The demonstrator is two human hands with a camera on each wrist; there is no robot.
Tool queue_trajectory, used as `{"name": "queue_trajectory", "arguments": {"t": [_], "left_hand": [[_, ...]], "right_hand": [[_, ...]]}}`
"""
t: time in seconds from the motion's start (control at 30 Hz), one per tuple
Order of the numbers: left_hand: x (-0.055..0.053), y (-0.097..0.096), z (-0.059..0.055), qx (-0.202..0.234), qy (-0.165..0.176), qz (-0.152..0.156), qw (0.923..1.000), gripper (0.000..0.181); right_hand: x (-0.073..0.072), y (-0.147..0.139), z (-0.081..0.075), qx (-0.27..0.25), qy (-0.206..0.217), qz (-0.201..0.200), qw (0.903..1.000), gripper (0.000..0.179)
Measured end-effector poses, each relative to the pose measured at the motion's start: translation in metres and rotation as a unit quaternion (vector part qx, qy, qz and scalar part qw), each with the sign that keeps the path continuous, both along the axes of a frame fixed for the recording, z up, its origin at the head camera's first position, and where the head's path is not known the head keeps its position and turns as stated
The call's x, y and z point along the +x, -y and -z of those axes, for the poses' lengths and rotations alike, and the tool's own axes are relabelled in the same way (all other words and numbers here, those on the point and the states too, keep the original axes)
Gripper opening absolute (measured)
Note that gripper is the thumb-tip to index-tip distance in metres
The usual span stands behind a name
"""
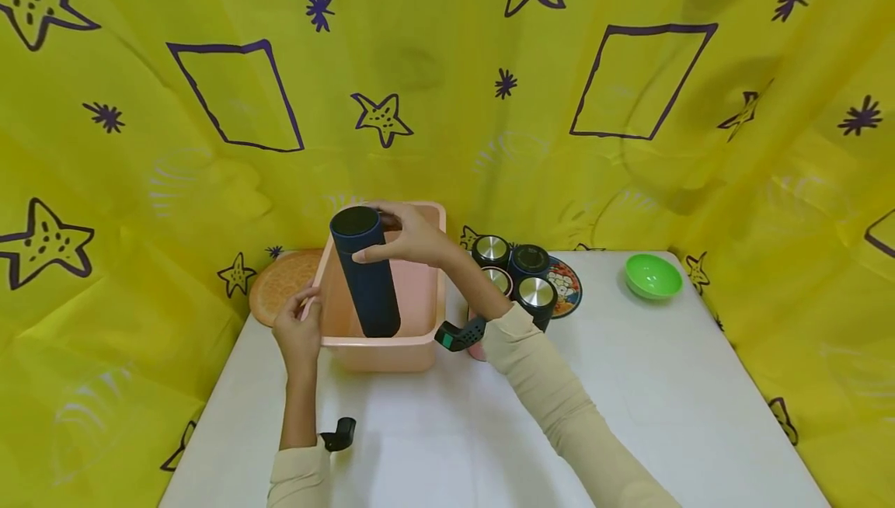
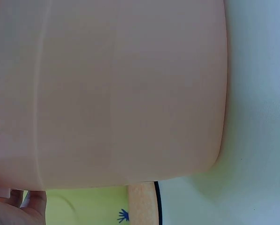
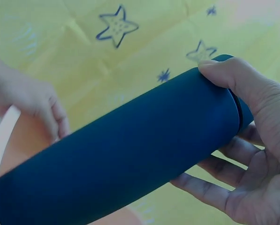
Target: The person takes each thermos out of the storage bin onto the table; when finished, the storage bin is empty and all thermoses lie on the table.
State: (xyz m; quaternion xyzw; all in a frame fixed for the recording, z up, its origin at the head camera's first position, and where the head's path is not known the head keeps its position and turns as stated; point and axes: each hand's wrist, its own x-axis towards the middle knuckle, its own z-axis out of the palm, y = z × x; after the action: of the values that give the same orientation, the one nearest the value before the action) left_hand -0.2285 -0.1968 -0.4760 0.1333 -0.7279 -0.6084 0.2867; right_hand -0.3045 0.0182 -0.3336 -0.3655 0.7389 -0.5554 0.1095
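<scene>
My right hand [image 1: 412, 238] grips a tall dark blue flask [image 1: 372, 290] near its lid, thumb on one side and fingers round the other. Tilted a little, the flask stands over the inside of a pink plastic basin [image 1: 432, 298], its lower end overlapping the basin's near wall in the head view. The right wrist view shows the lid seam of the flask [image 3: 125, 145] under the thumb. At the basin's left side, my left hand [image 1: 299, 328] holds the rim with its fingers curled over it. The basin's outer wall [image 2: 130, 93] fills most of the left wrist view.
Right of the basin stand several dark flasks [image 1: 536, 293], some with silver lids, beside a patterned round plate [image 1: 569, 294]. A green bowl [image 1: 653, 276] is at the far right. An orange round mat [image 1: 273, 290] lies behind the left hand. Yellow sheeting [image 1: 447, 166] surrounds the white table [image 1: 629, 391].
</scene>
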Motion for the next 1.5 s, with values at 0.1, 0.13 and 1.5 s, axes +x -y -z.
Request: {"name": "queue_trajectory", "arguments": {"t": [0.1,0.13,1.5], "left_hand": [[0.001,0.001,0.001,0.002,0.008,0.001,1.0,0.019],[0.001,0.001,0.001,0.002,0.01,0.001,0.9999,0.019],[-0.002,0.001,-0.002,0.043,-0.01,0.014,0.999,0.02]], "right_hand": [[0.009,-0.007,-0.011,-0.004,-0.006,-0.008,0.9999,0.069],[0.012,-0.009,-0.015,-0.007,-0.009,-0.01,0.9999,0.068],[0.109,-0.096,-0.005,-0.044,-0.052,-0.11,0.9916,0.071]]}}
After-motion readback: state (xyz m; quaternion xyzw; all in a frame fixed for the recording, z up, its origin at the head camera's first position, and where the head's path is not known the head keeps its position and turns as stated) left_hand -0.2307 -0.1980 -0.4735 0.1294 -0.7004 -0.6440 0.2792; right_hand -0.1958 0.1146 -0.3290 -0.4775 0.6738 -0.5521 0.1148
